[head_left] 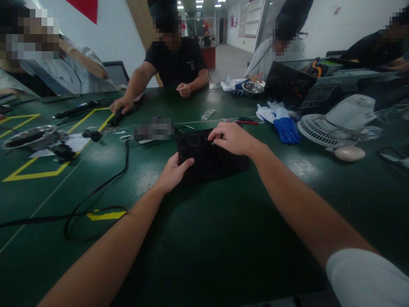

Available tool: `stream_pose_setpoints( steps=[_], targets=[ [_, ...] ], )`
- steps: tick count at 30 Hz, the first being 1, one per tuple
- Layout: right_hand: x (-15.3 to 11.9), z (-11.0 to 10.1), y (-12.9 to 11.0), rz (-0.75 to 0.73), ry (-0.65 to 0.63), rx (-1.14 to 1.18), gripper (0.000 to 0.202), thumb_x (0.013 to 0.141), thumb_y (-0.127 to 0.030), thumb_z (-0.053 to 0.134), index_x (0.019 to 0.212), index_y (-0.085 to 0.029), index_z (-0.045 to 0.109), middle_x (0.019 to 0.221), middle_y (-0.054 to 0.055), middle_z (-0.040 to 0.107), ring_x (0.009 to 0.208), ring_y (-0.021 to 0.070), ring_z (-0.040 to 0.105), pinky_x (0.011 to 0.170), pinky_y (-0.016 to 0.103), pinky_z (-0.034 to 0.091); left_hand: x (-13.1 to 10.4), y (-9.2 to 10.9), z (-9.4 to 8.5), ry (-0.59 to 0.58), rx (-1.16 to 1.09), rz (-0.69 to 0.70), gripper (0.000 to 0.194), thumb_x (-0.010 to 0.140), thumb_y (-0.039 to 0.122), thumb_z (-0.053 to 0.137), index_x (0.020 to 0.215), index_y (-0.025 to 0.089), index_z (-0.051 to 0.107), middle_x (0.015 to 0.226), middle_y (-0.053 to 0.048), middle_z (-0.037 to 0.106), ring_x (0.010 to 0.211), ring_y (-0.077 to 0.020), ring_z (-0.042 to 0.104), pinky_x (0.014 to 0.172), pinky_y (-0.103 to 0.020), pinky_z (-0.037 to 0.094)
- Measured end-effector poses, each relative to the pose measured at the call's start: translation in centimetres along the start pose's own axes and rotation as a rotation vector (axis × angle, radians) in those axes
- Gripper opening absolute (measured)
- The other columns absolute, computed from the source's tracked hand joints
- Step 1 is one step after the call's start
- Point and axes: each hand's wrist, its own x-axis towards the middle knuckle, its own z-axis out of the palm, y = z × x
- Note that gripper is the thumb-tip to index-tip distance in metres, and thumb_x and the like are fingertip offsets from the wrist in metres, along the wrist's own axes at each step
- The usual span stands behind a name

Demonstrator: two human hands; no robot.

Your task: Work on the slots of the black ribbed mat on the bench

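Note:
A flat black rectangular panel [217, 160] lies on the dark green table [204, 238], in the middle of the head view. My left hand [173, 172] grips its left edge, with the thumb on top. Over the panel's upper part is my right hand [228, 137], its fingers curled and pinched close to the surface. A tiny light spot shows by those fingertips; what it is, I cannot make out. Just behind the panel lie red-handled tools [246, 121] and a small clear plastic bag [208, 114].
Blue and white gloves [285, 123], a white fan part [335, 119] and a dark casing [287, 85] stand at the right. Leftward are a black cable [124, 160], a metal bowl [30, 137] and yellow tape. Several people sit around; one person's hand [123, 106] reaches onto the table.

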Motion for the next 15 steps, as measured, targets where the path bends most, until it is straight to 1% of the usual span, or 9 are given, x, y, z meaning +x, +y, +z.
stream_pose_setpoints(
  steps=[6,11,15],
  targets=[
    [-0.03,-0.05,0.19,-0.016,-0.01,-0.005,0.03,0.095,-0.01,0.068,0.115,-0.019,0.087,0.1,0.007,0.072,0.086,0.0188,0.063,0.088,0.037,0.048,-0.06,0.01,-0.03,-0.001,0.006,0.018,0.045,0.088,0.042,0.08,0.127,0.02,0.07,0.12,-0.01,0.082,0.121,-0.0334,0.075,0.108,-0.052,0.062],
    [0.02,-0.1,0.31,-0.027,-0.011,-0.026,0.029,0.094,-0.011,0.069,0.116,-0.017,0.087,0.099,0.007,0.072,0.088,0.0195,0.063,0.088,0.036,0.047,0.06,-0.01,0.04,0.003,-0.019,-0.009,0.046,0.086,0.041,0.082,0.125,0.02,0.07,0.117,-0.008,0.082,0.12,-0.0329,0.076,0.109,-0.052,0.062],
    [0.04,-0.18,0.32,-0.027,-0.026,-0.025,0.029,0.092,-0.012,0.07,0.115,-0.018,0.087,0.1,0.006,0.071,0.084,0.0184,0.061,0.085,0.035,0.047,0.08,-0.09,0.05,0.007,-0.002,0.003,0.046,0.086,0.042,0.081,0.125,0.02,0.07,0.119,-0.008,0.083,0.122,-0.0335,0.075,0.109,-0.052,0.062]
  ],
)
